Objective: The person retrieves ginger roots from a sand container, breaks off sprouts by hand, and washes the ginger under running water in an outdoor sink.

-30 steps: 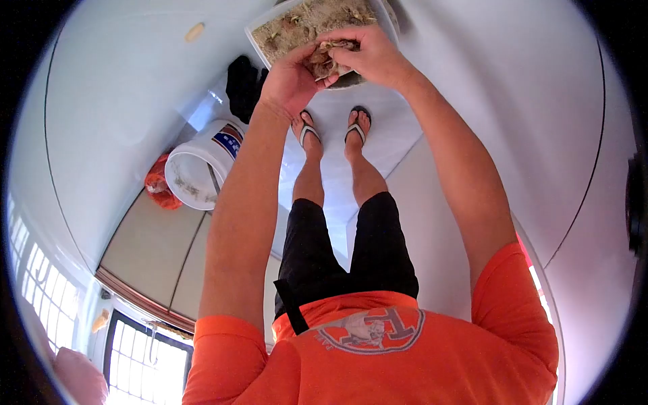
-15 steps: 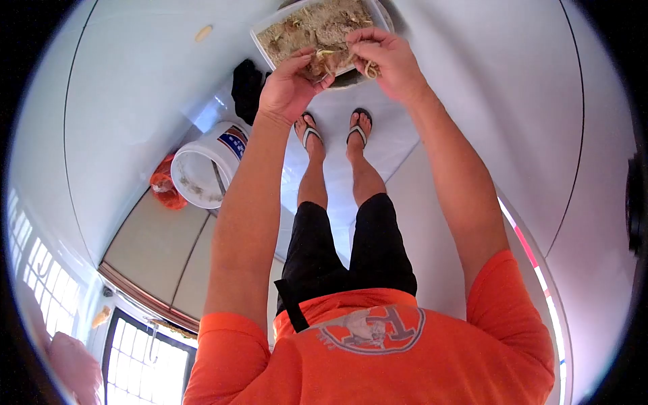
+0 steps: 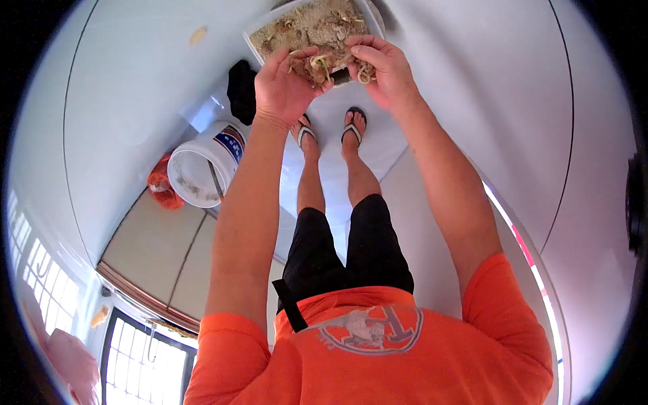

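A brown, soil-covered clump with a pale yellow-green sprout (image 3: 320,63) rests in my left hand (image 3: 280,89), whose palm is turned up and fingers curl around it. My right hand (image 3: 390,74) pinches a tangle of brown roots (image 3: 365,70) with a pale curled loop hanging below the fingers. The two hands are close together, a small gap between them. Just beyond and under them is a white rectangular tub (image 3: 254,48) filled with sandy brown soil, with small plant bits on its surface. What kind of plant this is I cannot tell.
A white bucket (image 3: 196,177) with a stick inside lies tilted at the left, beside an orange-red plastic bag (image 3: 162,182). Black cloth (image 3: 241,91) is near the tub. A pale oval piece (image 3: 198,35) lies at the upper left. My sandalled feet (image 3: 352,125) stand below the tub.
The left hand has turned slightly, so the clump and sprout show more. My right hand has shifted a little left and down, its root tangle now bunched closer to the fingers.
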`<state>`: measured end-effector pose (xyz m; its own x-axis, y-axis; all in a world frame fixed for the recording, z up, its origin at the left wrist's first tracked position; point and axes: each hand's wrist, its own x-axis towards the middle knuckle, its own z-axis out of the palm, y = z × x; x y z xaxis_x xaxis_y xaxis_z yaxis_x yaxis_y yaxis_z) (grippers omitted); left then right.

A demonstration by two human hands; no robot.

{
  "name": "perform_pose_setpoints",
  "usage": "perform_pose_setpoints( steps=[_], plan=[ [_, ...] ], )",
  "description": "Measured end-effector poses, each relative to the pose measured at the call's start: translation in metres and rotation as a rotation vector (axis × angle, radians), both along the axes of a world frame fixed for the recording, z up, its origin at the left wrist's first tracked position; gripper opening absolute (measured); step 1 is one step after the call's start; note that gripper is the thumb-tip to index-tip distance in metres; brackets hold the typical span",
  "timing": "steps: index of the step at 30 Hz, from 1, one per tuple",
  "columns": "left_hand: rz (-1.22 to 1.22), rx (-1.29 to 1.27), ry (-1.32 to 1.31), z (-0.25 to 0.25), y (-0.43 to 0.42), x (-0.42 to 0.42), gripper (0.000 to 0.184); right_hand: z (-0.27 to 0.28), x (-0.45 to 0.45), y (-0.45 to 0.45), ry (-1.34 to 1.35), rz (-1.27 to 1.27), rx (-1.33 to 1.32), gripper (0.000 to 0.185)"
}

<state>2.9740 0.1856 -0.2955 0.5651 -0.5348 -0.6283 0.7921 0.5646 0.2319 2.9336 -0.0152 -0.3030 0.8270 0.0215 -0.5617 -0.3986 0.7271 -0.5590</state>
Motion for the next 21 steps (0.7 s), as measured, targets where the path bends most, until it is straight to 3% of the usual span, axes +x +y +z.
perform_pose_setpoints(
  steps=[3, 11, 21],
  plan=[
    [-0.031, -0.052, 0.003, -0.004, 0.005, -0.002, 0.057, 0.001, 0.002, -0.005, 0.007, -0.023, 0.005, 0.013],
    [-0.017, 0.031, -0.061, -0.017, 0.016, -0.018, 0.032, -0.015, -0.003, -0.019, 0.068, -0.114, 0.004, 0.011],
    [0.108, 0.312, 0.128, -0.020, 0.035, -0.036, 0.021, -0.084, 0.022, 0.028, 0.131, 0.034, -0.467, 0.012]
  ],
)
